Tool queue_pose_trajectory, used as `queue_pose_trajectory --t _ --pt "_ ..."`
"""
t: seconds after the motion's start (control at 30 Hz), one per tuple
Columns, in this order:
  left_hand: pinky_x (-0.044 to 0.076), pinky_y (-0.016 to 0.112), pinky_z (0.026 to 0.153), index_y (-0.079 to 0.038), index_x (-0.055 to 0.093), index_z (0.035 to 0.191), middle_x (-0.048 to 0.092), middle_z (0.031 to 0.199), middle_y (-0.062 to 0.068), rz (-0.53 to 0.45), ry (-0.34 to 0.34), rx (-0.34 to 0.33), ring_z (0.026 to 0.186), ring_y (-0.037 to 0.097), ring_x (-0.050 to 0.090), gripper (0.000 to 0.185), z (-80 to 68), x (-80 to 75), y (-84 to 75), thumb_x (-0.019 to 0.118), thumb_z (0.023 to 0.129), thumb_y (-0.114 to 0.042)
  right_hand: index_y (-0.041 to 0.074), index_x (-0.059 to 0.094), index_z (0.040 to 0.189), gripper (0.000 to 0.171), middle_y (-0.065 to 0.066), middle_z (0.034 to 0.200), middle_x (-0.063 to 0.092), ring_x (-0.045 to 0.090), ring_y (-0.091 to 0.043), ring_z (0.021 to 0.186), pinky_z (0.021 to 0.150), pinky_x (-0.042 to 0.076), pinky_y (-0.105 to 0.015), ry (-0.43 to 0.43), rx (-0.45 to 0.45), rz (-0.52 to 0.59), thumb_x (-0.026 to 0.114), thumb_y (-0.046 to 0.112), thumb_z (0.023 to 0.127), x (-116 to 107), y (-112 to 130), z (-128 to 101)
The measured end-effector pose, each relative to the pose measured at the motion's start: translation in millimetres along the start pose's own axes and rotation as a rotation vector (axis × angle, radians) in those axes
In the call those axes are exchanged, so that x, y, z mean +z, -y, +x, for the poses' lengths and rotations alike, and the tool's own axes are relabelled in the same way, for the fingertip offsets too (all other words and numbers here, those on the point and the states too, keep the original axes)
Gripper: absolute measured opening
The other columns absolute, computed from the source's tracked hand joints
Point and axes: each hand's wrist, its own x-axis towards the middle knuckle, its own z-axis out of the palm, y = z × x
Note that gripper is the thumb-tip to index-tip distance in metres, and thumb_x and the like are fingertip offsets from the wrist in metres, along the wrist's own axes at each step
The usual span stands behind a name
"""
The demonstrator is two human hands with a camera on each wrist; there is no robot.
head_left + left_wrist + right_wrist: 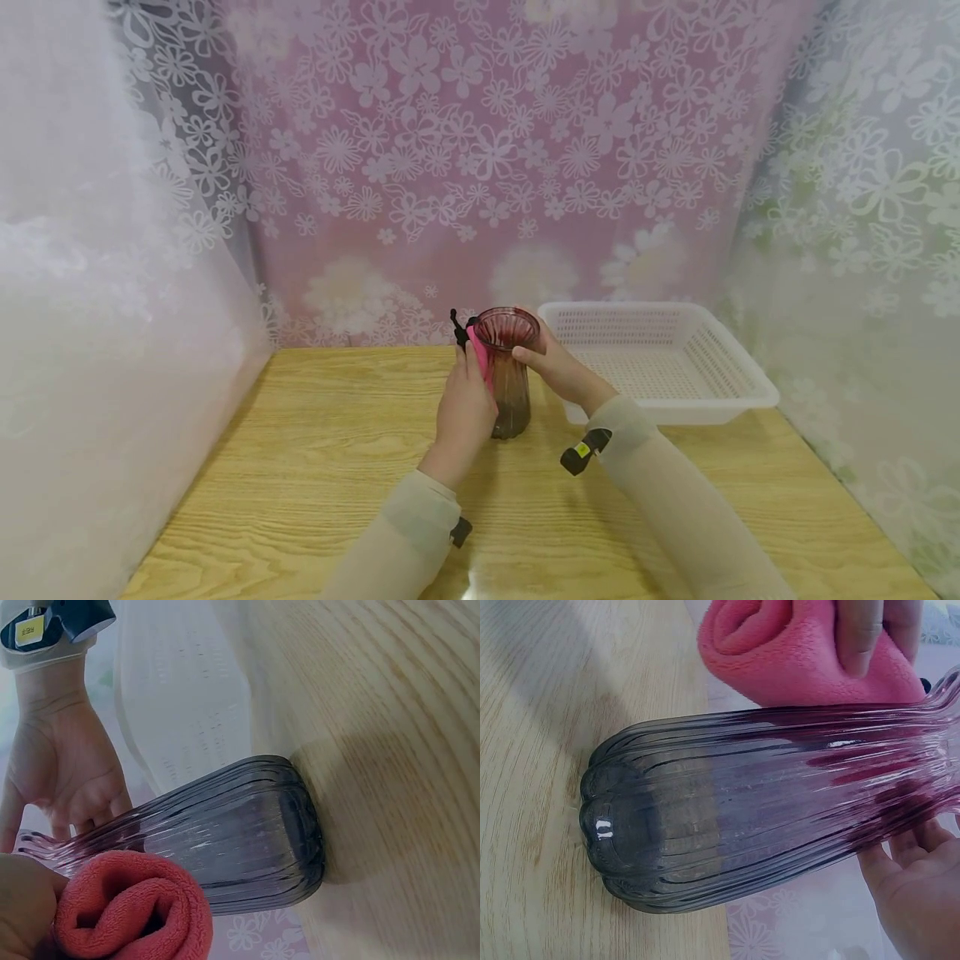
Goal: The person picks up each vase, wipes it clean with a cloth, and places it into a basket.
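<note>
A ribbed glass vase [512,400], reddish at the flared top and smoky grey toward the base, stands upright on the wooden table. My right hand [561,363] holds it near the rim, thumb at the front and fingers on the far side. On the vase's left side, my left hand [467,407] grips a rolled pink cloth [780,656], which lies against or very close to the glass. The left wrist view shows the cloth's coiled end and the vase's base [296,836]. Past the left fingertips a small black thing [459,329] sticks out, its kind unclear.
A white plastic basket [667,410] with perforated walls stands behind and to the right of the vase, close to the right forearm. Flower-patterned curtains [487,158] hang at the back and both sides of the wooden table [337,433].
</note>
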Motion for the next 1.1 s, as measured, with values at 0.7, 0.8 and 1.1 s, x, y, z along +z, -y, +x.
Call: queue_pose_trajectory --t 0.7,0.8,1.1 --pt "0.054 0.049 0.089 0.008 0.028 0.153 0.04 0.149 0.032 0.059 0.13 -0.025 0.116 0.042 0.06 0.075 -10.6 20.5 20.5 0.067 0.09 -0.005 0.017 0.0 0.161 0.103 -0.016 0.159 0.028 0.027 -0.03 0.146 0.117 0.023 -0.054 -0.016 0.006 0.034 0.069 0.049 0.092 1 -1 0" --pt "0.055 0.049 0.085 0.008 0.029 0.153 0.04 0.149 0.033 0.067 0.174 -0.039 0.111 0.042 0.062 0.08 -11.8 24.1 24.9 0.071 0.086 -0.003 0.018 0.002 0.161 0.1 -0.015 0.158 0.029 0.027 -0.029 0.146 0.117 0.022 -0.054 -0.013 0.008 0.036 0.068 0.049 0.093 1 -1 0" --pt "0.057 0.047 0.079 0.01 0.033 0.15 0.045 0.145 0.032 0.076 0.226 -0.062 0.101 0.042 0.066 0.071 -15.1 33.2 35.9 0.068 0.091 -0.008 0.021 0.006 0.161 0.094 -0.014 0.158 0.03 0.027 -0.029 0.146 0.118 0.02 -0.054 -0.013 0.013 0.01 0.067 0.047 0.094 1 0 -1"
